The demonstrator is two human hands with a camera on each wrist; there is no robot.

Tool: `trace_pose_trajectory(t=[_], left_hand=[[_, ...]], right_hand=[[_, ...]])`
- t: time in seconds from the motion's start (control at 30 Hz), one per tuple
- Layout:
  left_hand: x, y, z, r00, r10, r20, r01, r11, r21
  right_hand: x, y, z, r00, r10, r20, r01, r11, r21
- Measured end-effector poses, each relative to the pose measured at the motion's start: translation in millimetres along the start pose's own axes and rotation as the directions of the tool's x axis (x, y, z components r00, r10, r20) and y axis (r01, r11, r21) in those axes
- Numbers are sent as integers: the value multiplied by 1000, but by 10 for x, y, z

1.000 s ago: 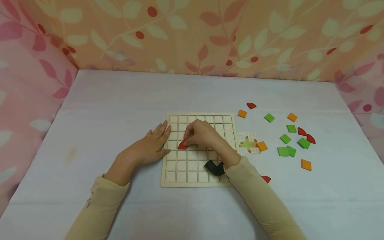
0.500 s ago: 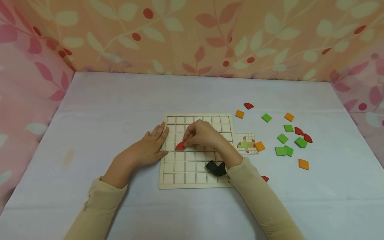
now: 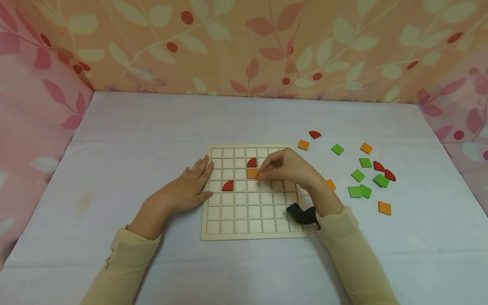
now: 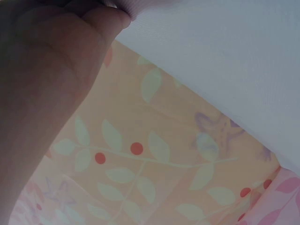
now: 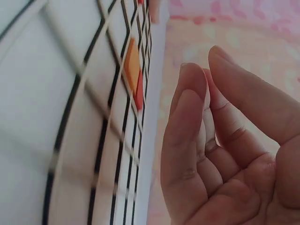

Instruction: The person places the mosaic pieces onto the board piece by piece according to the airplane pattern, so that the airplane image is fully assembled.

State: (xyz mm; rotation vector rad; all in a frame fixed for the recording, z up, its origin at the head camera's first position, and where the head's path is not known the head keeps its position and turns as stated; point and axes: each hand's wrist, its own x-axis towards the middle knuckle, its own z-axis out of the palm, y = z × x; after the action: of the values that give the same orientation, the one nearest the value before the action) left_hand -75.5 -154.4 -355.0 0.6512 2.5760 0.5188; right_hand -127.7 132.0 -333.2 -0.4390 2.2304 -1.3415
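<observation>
A wooden grid board (image 3: 228,226) lies in front of me. My left hand (image 3: 187,186) is spread flat, its fingertips and thumb at the board's left edge. My right hand (image 3: 289,168) hovers over the board's right half. In the right wrist view that hand's fingers (image 5: 185,136) are loosely bent, with nothing between thumb and fingertips. A red quarter-circle tile (image 3: 228,186) fills a cell in the left part. Another red quarter-circle tile (image 3: 252,162) sits directly above an orange square tile (image 3: 253,173), just left of the right fingertips.
A pattern card (image 3: 320,172), mostly hidden by the right wrist, lies right of the board. Loose tiles scatter beyond it: green squares (image 3: 355,192), orange squares (image 3: 384,208) and red quarter-circles (image 3: 314,134). A black wrist camera (image 3: 301,214) hangs under the right wrist.
My right hand has let go of the left red tile and moved right. The upper red tile and the orange tile have come into sight. The left hand stays at the board's edge.
</observation>
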Motion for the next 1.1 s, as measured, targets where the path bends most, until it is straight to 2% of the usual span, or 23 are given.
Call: trace_pose_trajectory(t=[0.23,0.47,0.7,0.93,1.1], left_hand=[[4,7,-3,1000,-5,3,5,1000,0],[-18,39,-17,1000,6,-9,-6,1000,-12],[-6,27,-20,1000,8,-3,-8,1000,-4],[0,19,-17,1000,18,-5,-18,1000,-11],[-15,39,-31,1000,15,-4,-15,1000,-8]], right_hand=[[-233,157,-265,993,83,-80,-86,996,-29],[-470,312,-502,986,100,-132,-105,994,-37],[-721,478,-736,965,162,-207,-185,978,-97],[-901,643,-922,948,216,-235,-243,966,-91],[-993,745,-1063,936,228,-269,-262,960,-96]])
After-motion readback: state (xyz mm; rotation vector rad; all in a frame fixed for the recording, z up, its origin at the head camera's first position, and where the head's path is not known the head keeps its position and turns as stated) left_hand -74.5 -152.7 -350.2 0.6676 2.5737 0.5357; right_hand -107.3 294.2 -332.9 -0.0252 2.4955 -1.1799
